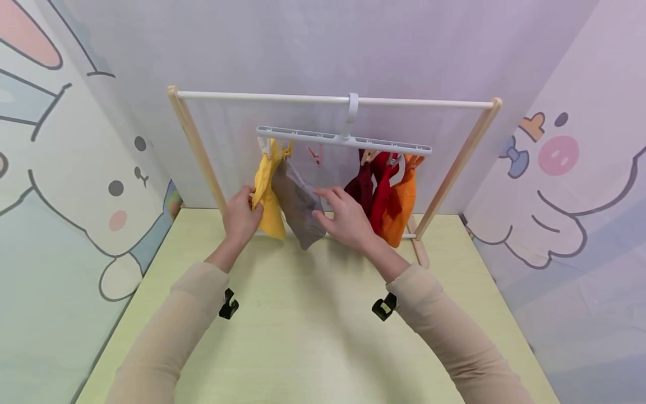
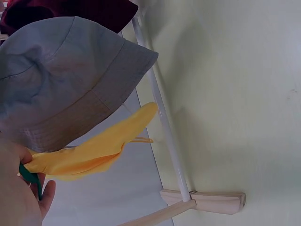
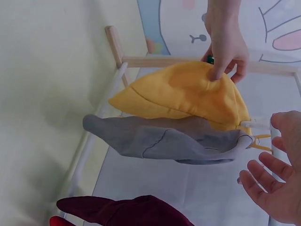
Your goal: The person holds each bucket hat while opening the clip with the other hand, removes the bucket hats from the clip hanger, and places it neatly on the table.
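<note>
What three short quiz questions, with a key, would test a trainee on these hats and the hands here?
1. Multiple choice: Which hat does the left hand grip?
A) the gray hat
B) the maroon hat
C) the yellow hat

2. True or false: The right hand is gripping a hat.

3. Short answer: In the head view, which hat hangs farthest right on the white hanger?

Key:
1. C
2. False; it grips nothing.
3. The orange hat
</note>
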### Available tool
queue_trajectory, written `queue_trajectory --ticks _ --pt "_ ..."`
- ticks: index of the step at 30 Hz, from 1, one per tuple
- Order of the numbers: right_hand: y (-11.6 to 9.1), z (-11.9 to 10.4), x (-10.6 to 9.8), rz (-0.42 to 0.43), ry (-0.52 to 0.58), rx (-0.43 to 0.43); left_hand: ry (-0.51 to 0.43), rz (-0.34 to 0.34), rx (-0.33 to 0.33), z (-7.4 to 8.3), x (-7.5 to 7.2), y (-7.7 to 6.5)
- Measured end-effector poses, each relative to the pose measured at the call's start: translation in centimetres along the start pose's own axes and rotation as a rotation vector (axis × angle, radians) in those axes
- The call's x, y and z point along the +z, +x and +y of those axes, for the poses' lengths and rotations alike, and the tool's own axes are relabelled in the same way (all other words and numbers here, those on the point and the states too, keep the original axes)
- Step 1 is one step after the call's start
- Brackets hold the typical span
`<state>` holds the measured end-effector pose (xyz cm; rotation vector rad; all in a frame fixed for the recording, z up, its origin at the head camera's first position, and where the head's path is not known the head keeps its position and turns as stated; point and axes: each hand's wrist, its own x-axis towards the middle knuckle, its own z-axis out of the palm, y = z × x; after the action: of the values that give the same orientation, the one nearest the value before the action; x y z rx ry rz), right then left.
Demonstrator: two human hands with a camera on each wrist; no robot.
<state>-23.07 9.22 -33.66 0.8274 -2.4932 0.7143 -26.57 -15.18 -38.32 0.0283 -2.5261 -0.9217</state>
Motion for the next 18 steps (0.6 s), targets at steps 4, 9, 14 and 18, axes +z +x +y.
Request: queue_trajectory --ticks 4,9,14,18 --pt "0.1 -0.3 0.0 0.027 0.022 -0.006 -0.024 0.011 0.014 0.2 -0.3 -0.6" --pt "0.3 -0.5 0.0 0.055 0.038 -0.001 -0.035 0.028 0.045 0.1 -0.7 -1.3" --pt "0.6 -0.7 0.2 0.078 0.053 0.01 -0.04 0.054 0.101 -0.3 -1.1 -2.0" --pt "0.8 -0.9 0.3 0.094 0.055 0.019 -0.053 0.062 0.139 -0.5 -1.3 -2.5"
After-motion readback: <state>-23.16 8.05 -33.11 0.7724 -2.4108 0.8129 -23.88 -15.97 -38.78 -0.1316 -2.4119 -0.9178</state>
